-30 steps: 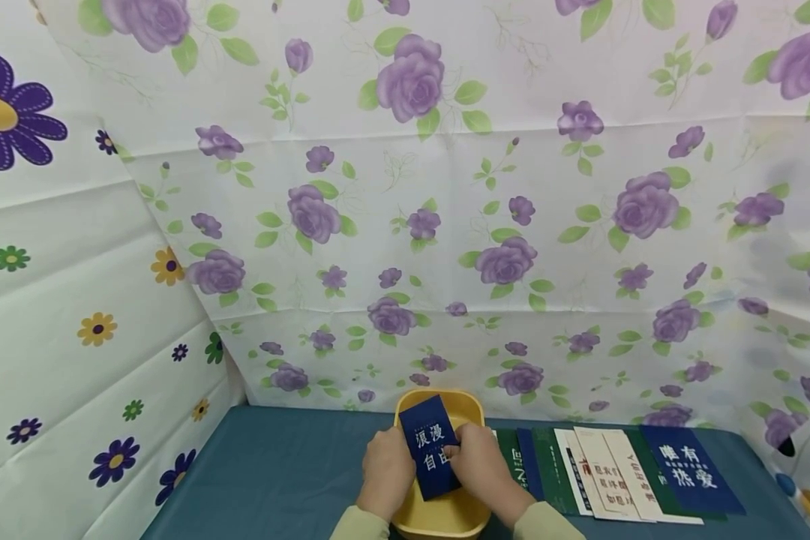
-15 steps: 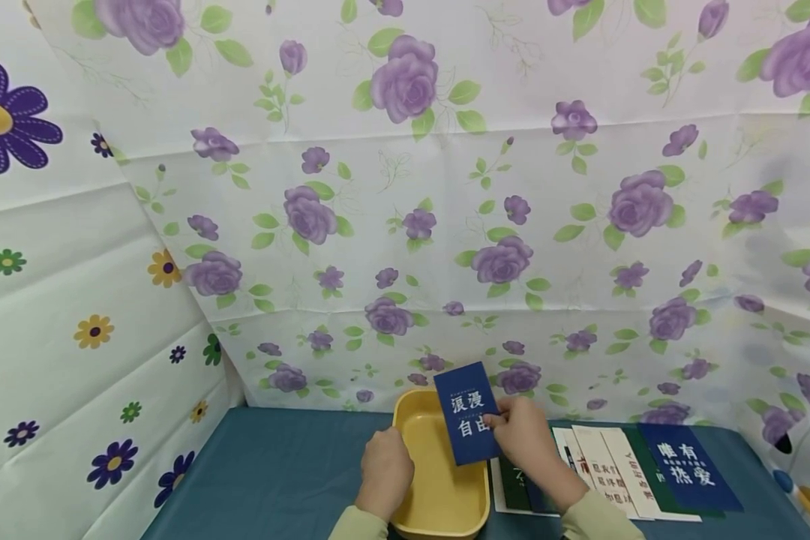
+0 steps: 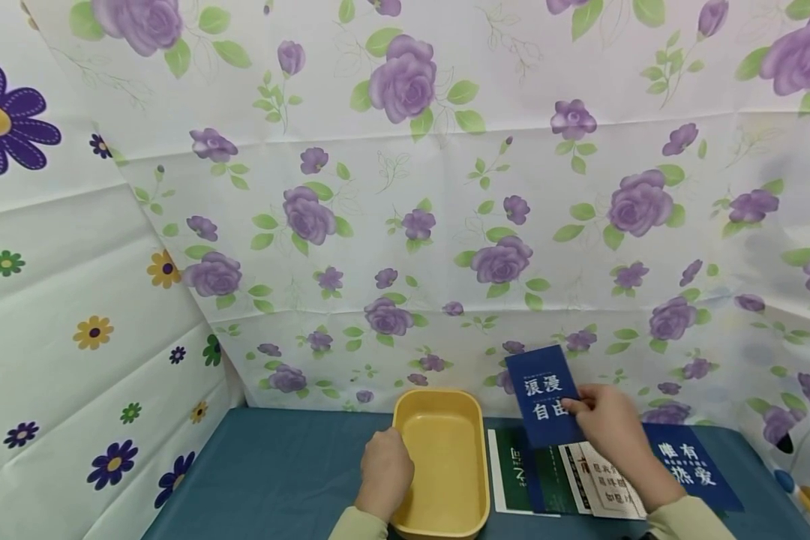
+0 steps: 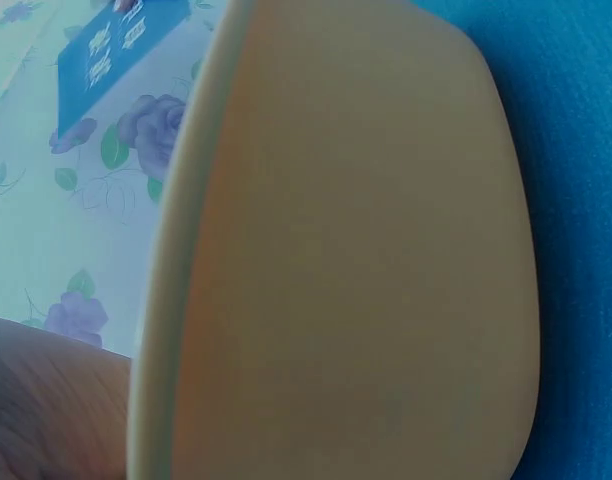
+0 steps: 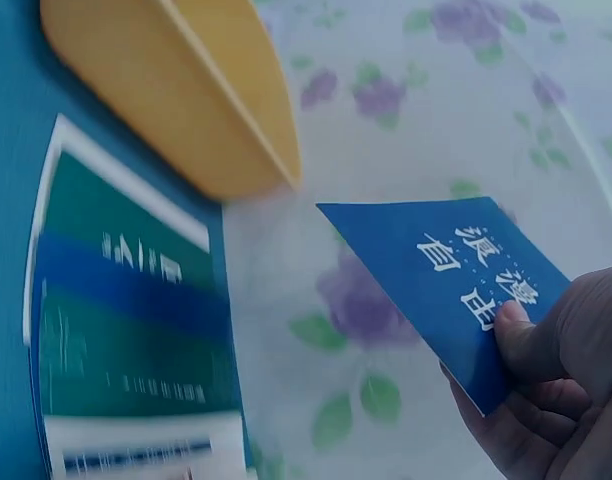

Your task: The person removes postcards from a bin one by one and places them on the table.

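My right hand [image 3: 610,424] pinches a dark blue card [image 3: 545,397] with white characters, thumb on its front. The card is in the air above a row of overlapping cards [image 3: 560,480] on the table. In the right wrist view the same card [image 5: 436,270] is tilted, with the thumb near its corner. My left hand [image 3: 385,469] grips the left rim of a yellow plastic tub [image 3: 482,480]; its fingertips are hidden. The tub's wall [image 4: 356,250] fills much of the left wrist view, with part of the left hand [image 4: 51,400] at the lower left.
The row holds green, blue and white cards, partly hidden by my right arm. Another blue card [image 3: 695,465] lies at its right end. A teal cover [image 3: 277,472] lies over the table. White floral sheets [image 3: 351,285] hang behind and at the left.
My right hand has carried the blue card from over the tub to the right, above the row. My left hand has stayed on the tub's rim.
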The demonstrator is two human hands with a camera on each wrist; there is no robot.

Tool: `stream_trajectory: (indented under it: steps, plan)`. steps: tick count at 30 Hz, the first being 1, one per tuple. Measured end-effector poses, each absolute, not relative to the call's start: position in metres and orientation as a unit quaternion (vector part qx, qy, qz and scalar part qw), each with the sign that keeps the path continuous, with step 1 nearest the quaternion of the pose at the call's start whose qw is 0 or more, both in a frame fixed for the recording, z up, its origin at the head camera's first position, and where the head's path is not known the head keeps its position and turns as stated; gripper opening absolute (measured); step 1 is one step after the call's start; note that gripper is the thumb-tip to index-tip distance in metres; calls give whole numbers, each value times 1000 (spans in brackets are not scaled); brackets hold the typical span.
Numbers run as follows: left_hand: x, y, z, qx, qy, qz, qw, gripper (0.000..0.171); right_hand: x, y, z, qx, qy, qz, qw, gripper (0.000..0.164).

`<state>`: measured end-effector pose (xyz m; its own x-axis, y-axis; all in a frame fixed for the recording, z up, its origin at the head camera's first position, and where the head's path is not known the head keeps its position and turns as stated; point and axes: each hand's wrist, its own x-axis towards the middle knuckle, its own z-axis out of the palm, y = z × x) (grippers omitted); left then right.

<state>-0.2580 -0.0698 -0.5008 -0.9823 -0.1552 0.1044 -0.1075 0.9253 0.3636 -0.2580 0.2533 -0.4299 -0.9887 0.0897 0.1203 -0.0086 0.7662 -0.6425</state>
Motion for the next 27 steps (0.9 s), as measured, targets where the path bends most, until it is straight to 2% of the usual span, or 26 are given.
stream_trajectory:
  steps: [10,15,27]
  plan:
    - [-259,-70,-500,67,-979,-187,45,9,-249,331,-423,-44,-952,273,129,53]
    - [-260,-70,-500,67,-979,-186,48,9,-247,370,-425,-94,-954,257,122,60]
    - [-259,-71,-499,60,-978,-195,42,8,-242,436,-459,-219,-948,200,118,37]
